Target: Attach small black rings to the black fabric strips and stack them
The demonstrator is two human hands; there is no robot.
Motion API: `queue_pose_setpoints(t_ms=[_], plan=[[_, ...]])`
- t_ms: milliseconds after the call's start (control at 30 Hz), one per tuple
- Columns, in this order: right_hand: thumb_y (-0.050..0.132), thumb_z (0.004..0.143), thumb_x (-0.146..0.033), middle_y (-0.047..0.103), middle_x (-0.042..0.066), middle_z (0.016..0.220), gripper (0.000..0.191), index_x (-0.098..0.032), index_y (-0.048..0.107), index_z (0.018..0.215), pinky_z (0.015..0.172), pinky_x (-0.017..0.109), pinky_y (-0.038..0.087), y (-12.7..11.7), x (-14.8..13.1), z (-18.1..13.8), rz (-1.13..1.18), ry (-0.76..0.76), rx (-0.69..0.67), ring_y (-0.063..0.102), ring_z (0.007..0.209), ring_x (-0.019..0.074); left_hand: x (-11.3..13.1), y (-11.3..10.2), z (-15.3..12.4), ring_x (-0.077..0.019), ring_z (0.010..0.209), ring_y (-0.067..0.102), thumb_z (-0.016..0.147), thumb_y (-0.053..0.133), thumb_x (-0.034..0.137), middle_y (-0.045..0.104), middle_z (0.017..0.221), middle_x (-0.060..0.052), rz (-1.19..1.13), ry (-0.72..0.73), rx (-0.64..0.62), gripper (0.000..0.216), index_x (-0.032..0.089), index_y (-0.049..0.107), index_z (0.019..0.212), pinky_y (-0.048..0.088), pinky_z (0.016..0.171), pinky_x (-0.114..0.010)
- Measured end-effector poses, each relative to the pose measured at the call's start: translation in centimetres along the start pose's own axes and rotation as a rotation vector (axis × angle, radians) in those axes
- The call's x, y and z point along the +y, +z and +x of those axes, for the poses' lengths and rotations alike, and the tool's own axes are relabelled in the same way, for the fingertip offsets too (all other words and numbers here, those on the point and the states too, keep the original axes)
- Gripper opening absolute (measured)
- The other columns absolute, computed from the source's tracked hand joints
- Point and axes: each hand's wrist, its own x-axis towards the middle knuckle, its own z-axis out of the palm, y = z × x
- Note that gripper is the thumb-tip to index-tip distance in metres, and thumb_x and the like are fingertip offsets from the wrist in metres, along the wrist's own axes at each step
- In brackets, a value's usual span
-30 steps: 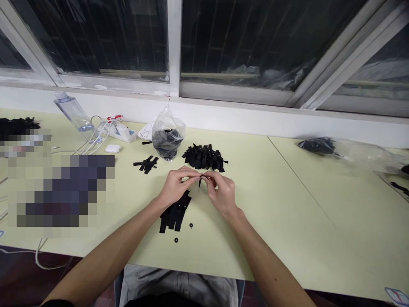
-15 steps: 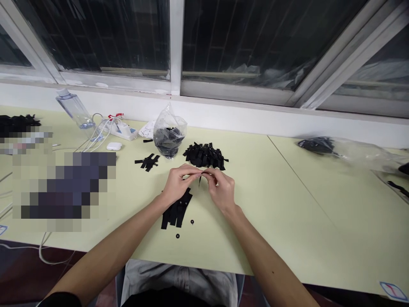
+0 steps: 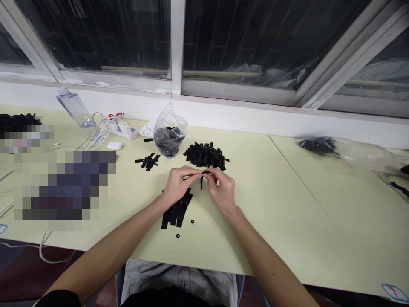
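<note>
Tabletop (image 3: 287, 213) below, black strip (image 3: 201, 183) hangs between left hand (image 3: 177, 185) and right hand (image 3: 221, 189).

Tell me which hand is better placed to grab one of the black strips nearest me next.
Probably your left hand: it overlaps those strips in view, while your right hand is farther.

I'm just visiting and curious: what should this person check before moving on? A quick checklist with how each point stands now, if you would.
1. Left hand pinches the black strip: ok.
2. Right hand grips it too, fingertips close to the left's: ok.
3. Anything fastened to the held part: cannot tell, fingers cover it.
4. Laid-out strips fully in sight: not ok, the left hand and wrist hide some.
5. Two small black discs lying uncovered on the table: ok.
6. Clear bag standing apart from both hands: ok.
</note>
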Motion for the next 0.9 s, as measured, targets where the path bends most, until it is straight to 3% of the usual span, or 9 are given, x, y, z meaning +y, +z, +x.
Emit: queue_pose_setpoints(t_ms=[233, 467, 633, 767, 900], plan=[[0.051, 0.092, -0.023, 0.068, 0.001, 0.075, 0.016, -0.022, 0.064, 0.083, 0.058, 0.028, 0.043, 0.0, 0.2, 0.3, -0.038, 0.103, -0.056, 0.056, 0.060, 0.0151, -0.3, 0.5, -0.1, -0.0206, 0.086, 0.070, 0.086, 0.069, 0.034, 0.076, 0.094, -0.008, -0.019, -0.084, 0.015, 0.020, 0.020, 0.078, 0.096, 0.056, 0.077, -0.033], [0.050, 0.089, -0.020, 0.059, 0.000, 0.064, 0.018, -0.022, 0.052, 0.072, 0.055, 0.027, 0.033, 0.4, 0.5, 0.2, -0.243, 0.075, -0.030, 0.050, 0.056, 0.0151, -0.8, 0.7, 0.0, -0.0223, 0.090, 0.071, 0.085, 0.069, 0.034, 0.076, 0.098, -0.008, -0.029, -0.127, 0.014, 0.021, 0.018, 0.078, 0.097, 0.057, 0.082, -0.034], [0.055, 0.089, -0.027, 0.055, -0.002, 0.061, 0.020, -0.021, 0.049, 0.070, 0.053, 0.026, 0.033, 0.1, 0.7, 0.6, -0.045, 0.129, -0.172, 0.046, 0.053, 0.0137, -0.5, 0.1, 0.2, -0.0225, 0.090, 0.071, 0.086, 0.068, 0.035, 0.077, 0.098, -0.007, 0.070, -0.105, -0.038, 0.021, 0.019, 0.078, 0.095, 0.057, 0.081, -0.034], [0.056, 0.090, -0.034, 0.064, 0.001, 0.070, 0.019, -0.019, 0.058, 0.078, 0.054, 0.026, 0.039, -1.7, 1.3, 1.6, 0.195, 0.231, -0.249, 0.053, 0.057, 0.0140, -0.1, -0.4, 0.3, -0.0202, 0.087, 0.071, 0.089, 0.065, 0.034, 0.076, 0.099, -0.006, 0.176, -0.023, -0.020, 0.020, 0.022, 0.077, 0.099, 0.056, 0.080, -0.032], [0.058, 0.088, -0.038, 0.066, 0.003, 0.070, 0.025, -0.018, 0.062, 0.074, 0.056, 0.027, 0.038, -4.8, 3.1, 4.7, 0.013, 0.266, -0.201, 0.053, 0.060, 0.0154, 0.0, -0.7, 0.4, -0.0169, 0.080, 0.068, 0.090, 0.064, 0.031, 0.075, 0.098, -0.005, 0.279, 0.029, 0.026, 0.019, 0.024, 0.075, 0.104, 0.054, 0.081, -0.032]])
